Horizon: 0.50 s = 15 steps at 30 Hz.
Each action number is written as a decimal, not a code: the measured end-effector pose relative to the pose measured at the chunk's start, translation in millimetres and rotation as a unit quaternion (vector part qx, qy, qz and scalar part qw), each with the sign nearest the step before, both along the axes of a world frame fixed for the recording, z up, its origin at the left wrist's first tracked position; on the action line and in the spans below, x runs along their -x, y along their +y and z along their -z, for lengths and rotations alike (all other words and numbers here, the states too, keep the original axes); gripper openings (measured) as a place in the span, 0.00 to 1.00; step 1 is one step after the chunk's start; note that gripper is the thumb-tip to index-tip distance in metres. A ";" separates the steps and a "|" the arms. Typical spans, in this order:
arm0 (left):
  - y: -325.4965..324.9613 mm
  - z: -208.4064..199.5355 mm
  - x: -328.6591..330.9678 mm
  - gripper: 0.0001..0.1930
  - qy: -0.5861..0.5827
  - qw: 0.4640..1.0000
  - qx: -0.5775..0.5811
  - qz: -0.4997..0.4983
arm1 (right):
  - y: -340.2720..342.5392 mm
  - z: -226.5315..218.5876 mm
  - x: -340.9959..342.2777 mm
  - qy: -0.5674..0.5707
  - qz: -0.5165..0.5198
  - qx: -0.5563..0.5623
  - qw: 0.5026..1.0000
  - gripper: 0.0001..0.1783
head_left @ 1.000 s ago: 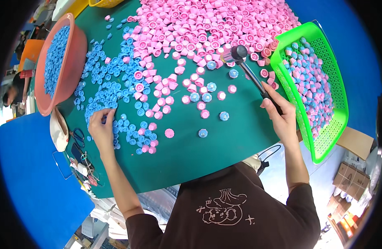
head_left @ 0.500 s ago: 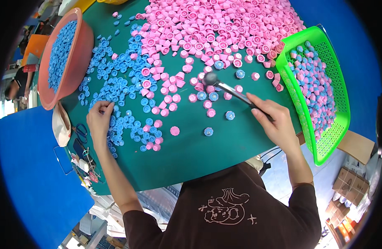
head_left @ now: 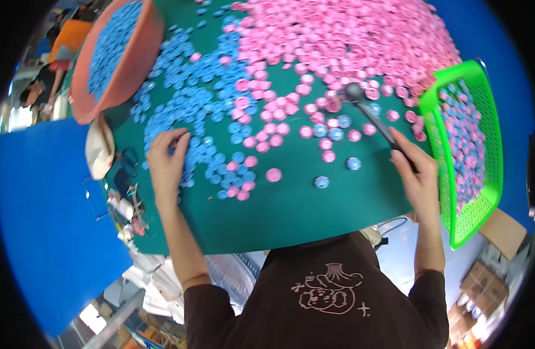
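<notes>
Hands (head_left: 417, 174) flank pieces (head_left: 276, 141), right gripping hammer (head_left: 379, 124).

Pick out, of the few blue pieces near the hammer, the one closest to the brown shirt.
The foremost blue piece, left of the next nearest; the others sit farther from the shirt and nearer the hammer.

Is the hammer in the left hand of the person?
No, the right hand grips the hammer, while the left hand is at the loose blue pieces on the other side.
</notes>
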<state>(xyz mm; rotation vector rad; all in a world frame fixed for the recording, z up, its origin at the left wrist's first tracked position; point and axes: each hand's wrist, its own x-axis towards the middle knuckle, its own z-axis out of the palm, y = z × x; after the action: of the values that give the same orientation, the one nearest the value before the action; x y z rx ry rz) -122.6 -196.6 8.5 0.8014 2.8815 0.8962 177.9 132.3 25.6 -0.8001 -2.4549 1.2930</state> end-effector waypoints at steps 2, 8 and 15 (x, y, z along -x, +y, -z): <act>3.8 -3.8 -0.5 0.06 0.015 0.997 0.017 0.070 | 2.7 0.7 -7.7 -0.009 0.036 0.017 0.999 0.20; 3.0 1.8 -3.4 0.06 0.005 0.995 0.045 0.089 | 5.8 7.8 -10.9 -0.027 0.038 0.045 0.998 0.21; -0.6 10.8 4.1 0.09 0.022 0.999 0.032 -0.023 | 1.5 8.4 -10.0 -0.027 0.033 0.050 0.998 0.20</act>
<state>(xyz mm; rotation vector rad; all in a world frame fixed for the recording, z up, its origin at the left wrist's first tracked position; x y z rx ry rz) -126.7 -197.1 -2.3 0.7629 2.9609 0.7954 188.0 133.8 17.2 -0.9437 -2.3990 1.3962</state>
